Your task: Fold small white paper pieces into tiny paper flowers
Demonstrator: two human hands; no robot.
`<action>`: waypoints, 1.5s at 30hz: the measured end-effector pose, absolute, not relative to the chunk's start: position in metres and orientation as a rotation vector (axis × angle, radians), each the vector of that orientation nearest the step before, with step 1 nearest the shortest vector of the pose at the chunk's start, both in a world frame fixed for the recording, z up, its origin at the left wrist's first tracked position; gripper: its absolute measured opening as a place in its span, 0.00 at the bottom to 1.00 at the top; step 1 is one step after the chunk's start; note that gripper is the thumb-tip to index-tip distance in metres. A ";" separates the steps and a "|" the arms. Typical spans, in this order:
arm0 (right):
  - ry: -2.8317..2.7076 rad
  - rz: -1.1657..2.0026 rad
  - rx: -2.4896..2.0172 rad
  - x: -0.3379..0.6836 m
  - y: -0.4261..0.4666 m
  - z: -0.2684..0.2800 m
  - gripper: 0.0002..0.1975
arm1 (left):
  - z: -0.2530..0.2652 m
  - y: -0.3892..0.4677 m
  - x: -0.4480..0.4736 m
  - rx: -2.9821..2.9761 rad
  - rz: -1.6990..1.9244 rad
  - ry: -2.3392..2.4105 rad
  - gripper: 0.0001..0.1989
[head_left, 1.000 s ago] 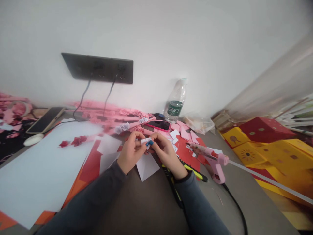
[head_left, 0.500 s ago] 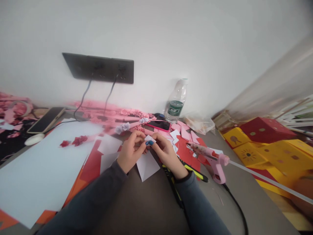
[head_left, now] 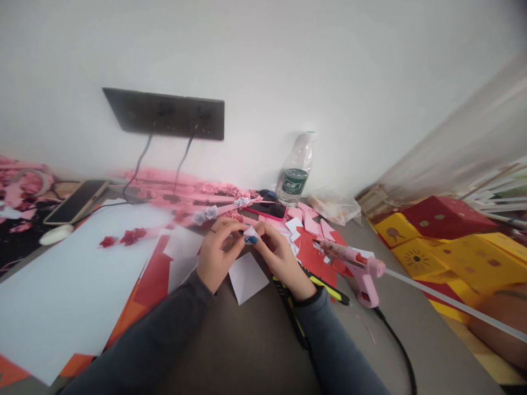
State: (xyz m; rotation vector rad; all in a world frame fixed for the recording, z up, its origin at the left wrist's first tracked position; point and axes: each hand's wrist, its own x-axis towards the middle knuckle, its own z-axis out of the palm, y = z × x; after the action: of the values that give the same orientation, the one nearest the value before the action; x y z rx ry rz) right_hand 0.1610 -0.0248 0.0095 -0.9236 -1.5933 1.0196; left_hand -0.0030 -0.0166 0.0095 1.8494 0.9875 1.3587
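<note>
Between my two hands is a small folded piece of white paper. My left hand pinches its left side between thumb and fingers. On the other side, my right hand grips it with thumb and forefinger, blue nails showing. A white paper square with a crease lies on the table just below my hands. Beyond my fingers are pink strips bearing small white paper flowers. Yellow-and-black cutting tools lie partly under my right wrist.
A pink glue gun with a long glue stick lies at right, its black cord trailing forward. A water bottle stands by the wall. White sheets cover the left. Red paper scraps and yellow boxes are at right; a person's arm shows there.
My left fingers have shifted slightly around the small white paper, and its visible shape looks narrower. At the right edge, the other person's arm has come further into view.
</note>
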 end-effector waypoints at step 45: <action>-1.595 1.087 -0.863 0.163 -0.028 0.014 0.18 | 0.014 -0.009 -0.004 1.078 1.060 0.759 0.14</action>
State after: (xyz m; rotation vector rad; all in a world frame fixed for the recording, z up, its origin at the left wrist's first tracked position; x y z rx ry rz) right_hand 0.1630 -0.0279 0.0145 -0.8625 -1.5947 1.0871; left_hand -0.0035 -0.0088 0.0135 1.0775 0.7594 1.0603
